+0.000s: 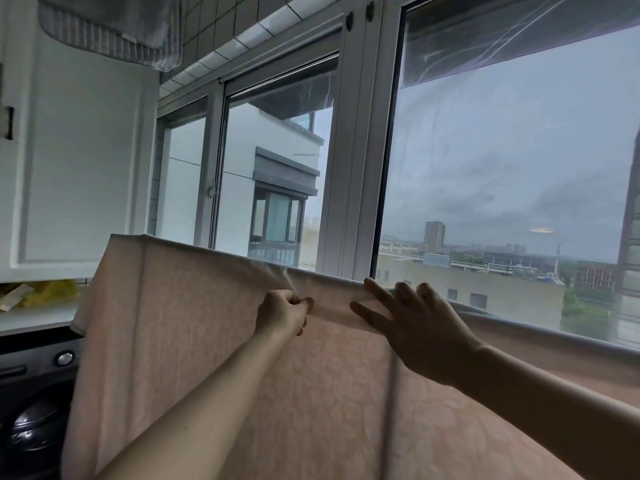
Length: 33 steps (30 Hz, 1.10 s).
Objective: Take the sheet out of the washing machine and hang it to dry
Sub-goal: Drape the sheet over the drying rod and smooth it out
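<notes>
Sheet, pale pink cotton-looking fabric with a faint floral weave (214, 334), is out of the machine and draped over some horizontal support in front of the white-framed window (356, 168), its top fold running from upper left down toward the right edge of view. Left hand (282, 311) is curled, pinching a gather of the fabric at the fold with fingers and thumb; small tension creases fan up from the pinch. Right hand (412, 327) lies just beside it, fingers spread fairly straight and flat on the fold, pressing or smoothing, not gripping. Step in hand looks like the hanging stage: spreading and evening the sheet along its support, so the task seems mostly done. Next move likely calls for sliding the hands apart along the fold to pull out the bunching near the left hand, keeping the drape level so it doesn't slip off one side. Dark front-loading washing machine (34, 410) sits lower left, partly cut by the frame and covered by the sheet's left edge. Hidden: the rail or line under the fold is not visible at all, can't tell what carries it; the sheet's lower hem and right end run out of frame. Grey striped fabric (114, 26) hangs top left, cropped. Yellow items on the white counter (38, 318) too blurred to identify.
</notes>
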{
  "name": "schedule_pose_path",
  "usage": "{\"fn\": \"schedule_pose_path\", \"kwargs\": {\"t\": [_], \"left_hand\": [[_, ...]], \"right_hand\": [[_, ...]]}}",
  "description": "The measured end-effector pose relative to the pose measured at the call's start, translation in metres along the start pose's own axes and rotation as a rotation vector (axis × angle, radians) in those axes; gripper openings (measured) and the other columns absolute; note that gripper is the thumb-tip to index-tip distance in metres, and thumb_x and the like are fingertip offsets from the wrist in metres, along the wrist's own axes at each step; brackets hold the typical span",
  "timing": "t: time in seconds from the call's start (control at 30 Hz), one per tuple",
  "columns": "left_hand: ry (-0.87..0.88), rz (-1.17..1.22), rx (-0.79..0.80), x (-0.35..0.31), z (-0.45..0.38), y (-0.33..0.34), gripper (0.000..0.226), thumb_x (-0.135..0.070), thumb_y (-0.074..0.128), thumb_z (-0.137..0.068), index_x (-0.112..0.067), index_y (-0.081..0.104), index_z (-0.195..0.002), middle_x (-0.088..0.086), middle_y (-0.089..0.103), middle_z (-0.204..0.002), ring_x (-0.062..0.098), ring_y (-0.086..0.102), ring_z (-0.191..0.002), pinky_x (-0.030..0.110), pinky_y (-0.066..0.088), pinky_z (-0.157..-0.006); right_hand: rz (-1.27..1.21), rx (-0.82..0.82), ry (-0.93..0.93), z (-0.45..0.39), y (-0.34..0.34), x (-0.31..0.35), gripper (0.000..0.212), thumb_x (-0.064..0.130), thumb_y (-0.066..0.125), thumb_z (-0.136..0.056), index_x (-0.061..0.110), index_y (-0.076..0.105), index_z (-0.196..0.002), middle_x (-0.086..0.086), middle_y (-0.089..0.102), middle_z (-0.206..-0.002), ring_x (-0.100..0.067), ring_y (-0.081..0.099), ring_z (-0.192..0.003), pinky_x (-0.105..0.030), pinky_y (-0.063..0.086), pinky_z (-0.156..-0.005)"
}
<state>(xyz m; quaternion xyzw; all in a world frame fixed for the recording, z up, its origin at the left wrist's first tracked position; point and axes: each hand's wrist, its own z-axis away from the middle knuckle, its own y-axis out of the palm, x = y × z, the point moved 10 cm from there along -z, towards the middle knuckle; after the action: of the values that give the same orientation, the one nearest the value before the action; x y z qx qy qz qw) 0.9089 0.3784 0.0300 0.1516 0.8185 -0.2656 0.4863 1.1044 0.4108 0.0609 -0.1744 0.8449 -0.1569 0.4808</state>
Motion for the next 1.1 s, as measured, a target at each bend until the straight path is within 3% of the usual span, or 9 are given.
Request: {"fn": "schedule_pose_path", "kwargs": {"t": [0.13, 0.23, 0.3, 0.47, 0.63, 0.77, 0.97, 1.1], "left_hand": [[0.01, -0.015, 0.017, 0.002, 0.0, -0.005, 0.035, -0.026, 0.062, -0.091, -0.014, 0.056, -0.059, 0.0, 0.059, -0.053, 0.009, 0.053, -0.043, 0.017, 0.035, -0.043], [0.018, -0.012, 0.033, 0.003, 0.001, -0.004, 0.032, -0.028, 0.061, -0.092, -0.014, 0.057, -0.064, 0.0, 0.06, -0.056, 0.009, 0.054, -0.045, 0.016, 0.035, -0.042], [0.02, -0.002, 0.051, 0.004, 0.004, -0.002, 0.029, -0.029, 0.061, -0.093, -0.014, 0.059, -0.069, 0.001, 0.061, -0.06, 0.009, 0.055, -0.048, 0.017, 0.037, -0.045], [0.023, 0.032, 0.088, 0.013, 0.006, 0.001, 0.024, -0.031, 0.059, -0.094, -0.011, 0.065, -0.083, 0.003, 0.064, -0.066, 0.011, 0.058, -0.054, 0.018, 0.041, -0.049], [0.0, 0.099, 0.117, 0.015, 0.005, -0.003, 0.024, -0.03, 0.061, -0.092, -0.01, 0.067, -0.081, 0.002, 0.062, -0.063, 0.01, 0.055, -0.052, 0.014, 0.036, -0.042], [-0.014, 0.167, 0.149, 0.015, 0.006, 0.004, 0.024, -0.028, 0.06, -0.092, -0.008, 0.066, -0.08, 0.001, 0.061, -0.059, 0.009, 0.054, -0.047, 0.017, 0.036, -0.044], [-0.075, 0.234, 0.12, 0.021, 0.0, 0.007, 0.031, -0.038, 0.057, -0.092, -0.009, 0.065, -0.086, 0.003, 0.063, -0.066, 0.012, 0.057, -0.054, 0.021, 0.04, -0.051], [-0.102, 0.217, 0.019, 0.023, -0.013, -0.005, 0.037, -0.047, 0.054, -0.092, -0.011, 0.062, -0.089, 0.004, 0.063, -0.072, 0.014, 0.058, -0.059, 0.022, 0.041, -0.052]], "right_hand": [[-0.083, 0.07, 0.105, -0.019, 0.0, 0.001, 0.084, 0.038, 0.074, -0.07, 0.023, 0.038, -0.145, -0.023, 0.045, -0.141, -0.04, 0.06, -0.098, -0.052, 0.049, -0.076], [-0.122, 0.095, 0.118, -0.036, 0.002, 0.01, 0.077, 0.044, 0.048, -0.094, 0.029, -0.001, -0.151, -0.019, 0.013, -0.157, -0.039, 0.044, -0.125, -0.052, 0.04, -0.097], [-0.136, 0.127, 0.09, -0.047, 0.004, 0.017, 0.072, 0.041, 0.039, -0.099, 0.032, -0.012, -0.149, -0.015, -0.002, -0.159, -0.037, 0.037, -0.13, -0.05, 0.036, -0.102], [-0.092, 0.144, 0.017, -0.061, 0.011, 0.032, 0.068, 0.037, 0.038, -0.1, 0.037, -0.009, -0.149, -0.014, -0.012, -0.158, -0.036, 0.033, -0.132, -0.05, 0.038, -0.1], [-0.119, 0.106, -0.011, -0.056, 0.015, 0.031, 0.059, 0.041, 0.041, -0.097, 0.04, 0.012, -0.149, -0.014, 0.011, -0.158, -0.037, 0.05, -0.114, -0.043, 0.048, -0.079], [-0.064, 0.112, -0.005, -0.053, 0.015, 0.027, 0.057, 0.045, 0.047, -0.093, 0.042, 0.025, -0.146, -0.014, 0.026, -0.154, -0.035, 0.056, -0.098, -0.04, 0.046, -0.066], [-0.075, 0.052, -0.047, -0.047, 0.011, 0.032, 0.057, 0.044, 0.034, -0.097, 0.043, 0.008, -0.148, -0.016, 0.011, -0.158, -0.037, 0.051, -0.104, -0.04, 0.046, -0.071], [-0.09, 0.046, -0.021, -0.049, 0.009, 0.028, 0.056, 0.046, 0.048, -0.092, 0.044, 0.027, -0.145, -0.019, 0.03, -0.152, -0.038, 0.056, -0.089, -0.038, 0.044, -0.061]]}}
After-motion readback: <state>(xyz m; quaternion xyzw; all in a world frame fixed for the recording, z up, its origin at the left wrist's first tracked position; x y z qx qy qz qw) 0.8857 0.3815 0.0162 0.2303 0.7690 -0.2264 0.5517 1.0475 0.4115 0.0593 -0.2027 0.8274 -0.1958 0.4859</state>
